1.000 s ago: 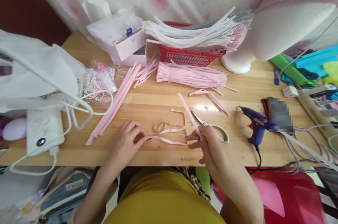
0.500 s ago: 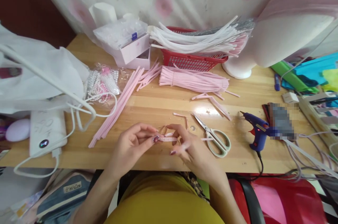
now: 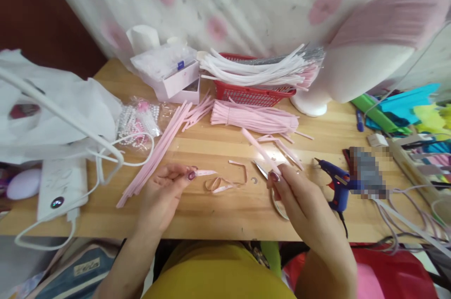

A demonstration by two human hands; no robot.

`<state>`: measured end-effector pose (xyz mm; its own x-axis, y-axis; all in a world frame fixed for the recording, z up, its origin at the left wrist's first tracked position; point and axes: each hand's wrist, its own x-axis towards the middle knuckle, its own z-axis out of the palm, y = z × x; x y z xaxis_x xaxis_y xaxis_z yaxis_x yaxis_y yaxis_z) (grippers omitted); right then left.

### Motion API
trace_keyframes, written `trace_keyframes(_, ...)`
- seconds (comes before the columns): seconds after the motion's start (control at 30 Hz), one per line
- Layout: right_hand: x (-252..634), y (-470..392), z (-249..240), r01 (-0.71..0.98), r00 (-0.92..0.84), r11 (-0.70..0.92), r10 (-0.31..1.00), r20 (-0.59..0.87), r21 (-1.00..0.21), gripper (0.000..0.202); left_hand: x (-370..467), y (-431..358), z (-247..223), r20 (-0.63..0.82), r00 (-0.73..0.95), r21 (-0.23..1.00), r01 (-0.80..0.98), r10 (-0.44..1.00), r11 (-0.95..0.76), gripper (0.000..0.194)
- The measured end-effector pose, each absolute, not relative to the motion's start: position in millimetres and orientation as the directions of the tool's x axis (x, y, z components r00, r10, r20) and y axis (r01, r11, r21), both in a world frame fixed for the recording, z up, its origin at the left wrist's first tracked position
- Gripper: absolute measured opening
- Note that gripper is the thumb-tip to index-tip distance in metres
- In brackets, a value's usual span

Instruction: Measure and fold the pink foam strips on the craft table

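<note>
My left hand (image 3: 169, 191) pinches the end of a narrow, pale pink tape measure (image 3: 206, 173) between thumb and finger. The rest of the tape lies in a loose coil on the wooden table, between my hands. In my right hand (image 3: 298, 195) is a pink pipe cleaner (image 3: 259, 146), gripped near its lower end and slanting up to the left. A pair of scissors (image 3: 261, 169) lies under my right hand, which hides most of its handles. Long pink pipe cleaners (image 3: 158, 153) lie in a loose row beyond my left hand.
A tied bundle of pink pipe cleaners (image 3: 253, 117) lies before a red basket (image 3: 252, 95) of white ones. To the right are a blue glue gun (image 3: 338, 179) and its cord. A white power bank (image 3: 63, 186), cables and bagged beads (image 3: 139, 118) lie left.
My hands have moved apart. My right hand has let go of the tape measure, shifted right over the scissors, and now holds a pink pipe cleaner. The tape's coil rests on the table.
</note>
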<state>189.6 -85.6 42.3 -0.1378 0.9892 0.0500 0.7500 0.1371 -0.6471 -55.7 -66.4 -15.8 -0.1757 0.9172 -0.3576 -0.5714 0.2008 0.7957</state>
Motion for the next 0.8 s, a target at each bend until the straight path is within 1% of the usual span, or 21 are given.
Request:
trace_keyframes(0.07,189.5,-84.3,44.4,0.777,-0.157,0.147,0.987,0.037,-0.612,0.027,-56.9,-64.1,-14.8,-0.324,-0.178,0.785,-0.599,0.929,0.159,0.028)
trace_keyframes(0.13,187.5,-85.4,44.9,0.805,-0.223,0.182,0.975,-0.003,-0.565,0.029,-57.3,-63.6,-15.4,-0.288,-0.167,0.779,-0.613,0.943,0.129,0.027)
trace_keyframes(0.2,183.8,-88.2,44.6,0.809,-0.308,0.245,0.951,-0.032,-0.534,0.034,-56.2,-64.5,-17.5,-0.246,-0.168,0.802,-0.588,0.955,0.103,0.025)
trace_keyframes(0.27,179.2,-91.4,42.7,0.793,-0.363,0.288,0.931,-0.037,-0.537,0.038,-53.9,-66.4,-20.6,-0.206,-0.176,0.848,-0.523,0.963,0.086,0.021)
trace_keyframes(0.3,176.7,-92.7,40.7,0.785,-0.375,0.291,0.926,-0.045,-0.546,0.037,-52.6,-67.4,-22.4,-0.191,-0.173,0.869,-0.487,0.966,0.085,0.018)
trace_keyframes(0.4,169.4,-94.5,31.1,0.774,-0.382,0.275,0.921,-0.074,-0.57,0.027,-49.3,-70.3,-28.2,-0.188,-0.126,0.903,-0.411,0.974,0.121,0.01)
trace_keyframes(0.5,163.8,-94.1,22.2,0.762,-0.409,0.277,0.907,-0.104,-0.585,0.032,-48.6,-72.3,-32.1,-0.228,-0.08,0.916,-0.356,0.971,0.186,0.014)
trace_keyframes(0.57,161.7,-93.3,19.6,0.768,-0.428,0.272,0.891,-0.149,-0.579,0.031,-48.9,-73.3,-31.8,-0.22,-0.058,0.931,-0.312,0.974,0.192,0.017)
trace_keyframes(0.67,161.8,-91.7,19.0,0.785,-0.453,0.276,0.867,-0.21,-0.554,0.027,-48.3,-74.7,-26.0,-0.192,-0.037,0.952,-0.249,0.981,0.177,0.018)
trace_keyframes(0.73,164.0,-90.8,18.1,0.805,-0.454,0.285,0.861,-0.231,-0.52,0.027,-47.1,-75.6,-20.3,-0.176,-0.058,0.966,-0.2,0.983,0.161,0.022)
trace_keyframes(0.8,167.2,-90.5,16.0,0.831,-0.435,0.285,0.868,-0.239,-0.477,0.028,-46.6,-76.5,-15.6,-0.101,-0.102,0.99,-0.105,0.99,0.091,0.024)
